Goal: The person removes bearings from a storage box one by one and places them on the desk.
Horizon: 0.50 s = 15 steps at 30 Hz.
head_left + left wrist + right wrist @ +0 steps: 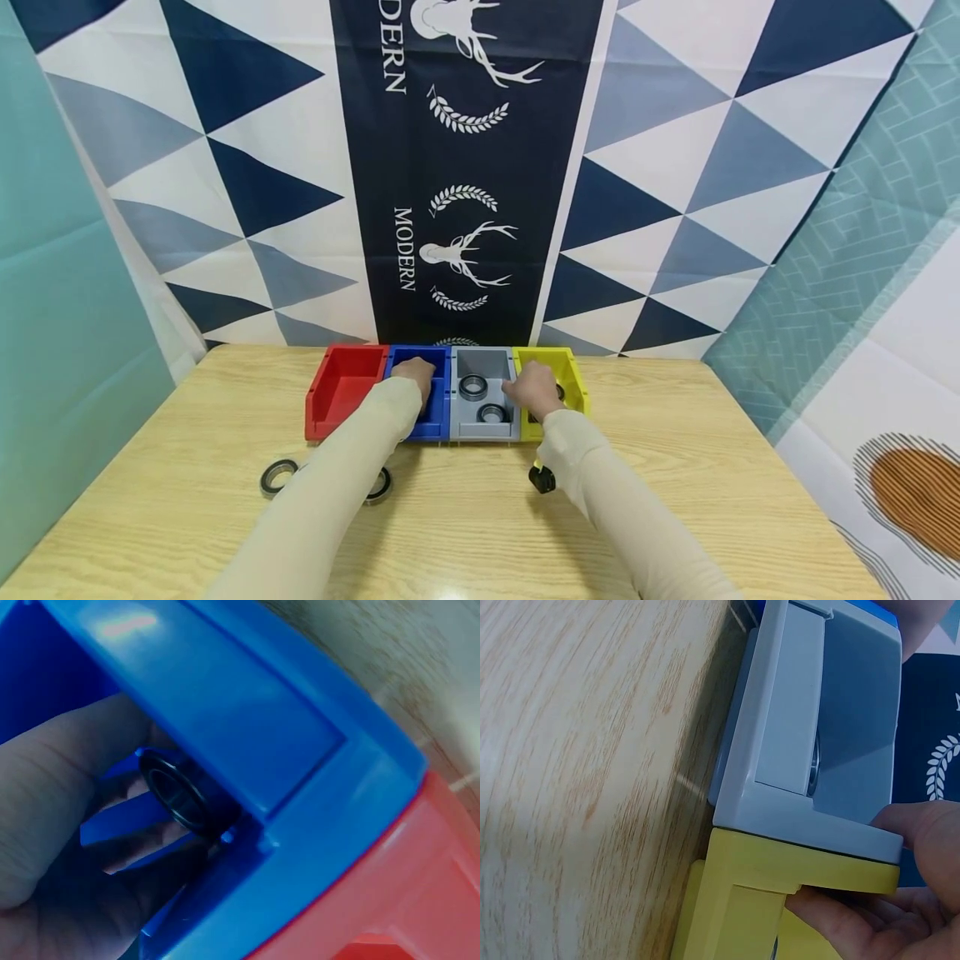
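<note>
Four open bins stand in a row at the table's far side: red (341, 392), blue (437, 417), grey (480, 362) and yellow (573, 379). My left hand (414, 373) reaches down into the blue bin (247, 712). There its thumb and fingers (135, 825) hold a black bearing ring (184, 796) upright. My right hand (531, 388) is over the wall between the grey and yellow bins. Its thumb (922, 825) rests on the grey bin's rim (810, 817). The fingers (840, 919) dip into the yellow bin (742, 900), and what they hold is hidden. Two bearings (473, 387) lie in the grey bin.
Two loose bearings (278, 477) (378, 486) lie on the wooden table (465, 533) near my left sleeve. A small black object (542, 478) sits under my right forearm. A patterned cloth backdrop (465, 167) hangs right behind the bins.
</note>
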### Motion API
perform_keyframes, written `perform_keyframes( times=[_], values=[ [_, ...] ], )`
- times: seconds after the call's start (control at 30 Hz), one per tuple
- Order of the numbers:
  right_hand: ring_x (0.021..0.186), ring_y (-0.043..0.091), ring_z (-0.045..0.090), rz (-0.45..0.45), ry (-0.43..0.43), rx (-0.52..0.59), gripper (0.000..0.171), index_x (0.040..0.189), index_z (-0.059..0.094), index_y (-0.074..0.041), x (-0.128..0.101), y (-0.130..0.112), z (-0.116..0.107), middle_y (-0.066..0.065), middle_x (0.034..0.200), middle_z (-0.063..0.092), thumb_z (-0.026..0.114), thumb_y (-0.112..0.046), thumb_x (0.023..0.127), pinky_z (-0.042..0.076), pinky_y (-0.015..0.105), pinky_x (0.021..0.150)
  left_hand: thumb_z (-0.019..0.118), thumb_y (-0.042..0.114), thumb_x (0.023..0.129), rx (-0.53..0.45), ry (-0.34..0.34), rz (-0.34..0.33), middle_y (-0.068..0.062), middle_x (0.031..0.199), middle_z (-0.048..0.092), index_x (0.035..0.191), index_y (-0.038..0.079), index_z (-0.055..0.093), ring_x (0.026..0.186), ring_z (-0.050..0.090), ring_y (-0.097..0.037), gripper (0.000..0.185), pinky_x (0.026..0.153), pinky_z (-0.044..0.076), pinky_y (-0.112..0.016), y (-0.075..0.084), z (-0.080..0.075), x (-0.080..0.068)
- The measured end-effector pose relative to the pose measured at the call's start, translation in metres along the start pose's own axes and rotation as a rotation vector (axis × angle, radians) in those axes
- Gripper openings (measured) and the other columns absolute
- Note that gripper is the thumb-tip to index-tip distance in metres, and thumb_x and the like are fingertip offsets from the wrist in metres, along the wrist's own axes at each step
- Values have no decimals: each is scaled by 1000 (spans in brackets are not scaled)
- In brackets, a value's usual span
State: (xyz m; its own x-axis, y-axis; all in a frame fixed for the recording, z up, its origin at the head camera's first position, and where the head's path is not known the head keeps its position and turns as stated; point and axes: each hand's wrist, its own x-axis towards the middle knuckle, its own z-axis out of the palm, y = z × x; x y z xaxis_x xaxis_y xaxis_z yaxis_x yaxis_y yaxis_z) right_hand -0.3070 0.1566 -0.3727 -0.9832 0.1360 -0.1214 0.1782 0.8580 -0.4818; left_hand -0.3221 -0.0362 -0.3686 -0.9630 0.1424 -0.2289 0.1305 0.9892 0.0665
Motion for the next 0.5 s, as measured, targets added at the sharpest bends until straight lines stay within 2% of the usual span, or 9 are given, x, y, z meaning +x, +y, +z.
perform_keyframes(
  times=[0.13, 0.3, 0.4, 0.5],
  values=[
    [43, 12, 38, -10, 1, -1, 38, 57, 53, -9, 1, 1, 0, -2, 48, 33, 66, -25, 89, 34, 20, 44, 77, 5, 78, -21, 8, 30, -15, 126, 64, 132, 11, 56, 104, 64, -29, 58, 97, 51, -46, -3, 2, 1],
    [43, 12, 38, -9, 7, -4, 39, 56, 52, -10, 0, 1, 0, -2, 48, 33, 66, -26, 89, 33, 20, 44, 79, 6, 74, -42, -7, 63, -13, 127, 62, 133, 12, 55, 102, 61, -25, 64, 97, 52, -43, -4, 4, 6],
    [43, 12, 38, -8, 10, -2, 38, 57, 52, -9, -1, 1, 0, -2, 48, 33, 66, -26, 89, 33, 20, 44, 78, 8, 72, -63, -27, 49, -13, 132, 59, 135, 13, 52, 107, 58, -27, 69, 99, 49, -43, -4, 5, 11],
    [44, 12, 39, -6, 10, 2, 36, 59, 54, -8, -2, 0, 0, -2, 48, 33, 66, -26, 89, 34, 20, 44, 77, 12, 75, -91, -57, 2, -18, 139, 52, 141, 13, 47, 119, 54, -33, 72, 105, 45, -46, -3, 10, 19]
  ],
)
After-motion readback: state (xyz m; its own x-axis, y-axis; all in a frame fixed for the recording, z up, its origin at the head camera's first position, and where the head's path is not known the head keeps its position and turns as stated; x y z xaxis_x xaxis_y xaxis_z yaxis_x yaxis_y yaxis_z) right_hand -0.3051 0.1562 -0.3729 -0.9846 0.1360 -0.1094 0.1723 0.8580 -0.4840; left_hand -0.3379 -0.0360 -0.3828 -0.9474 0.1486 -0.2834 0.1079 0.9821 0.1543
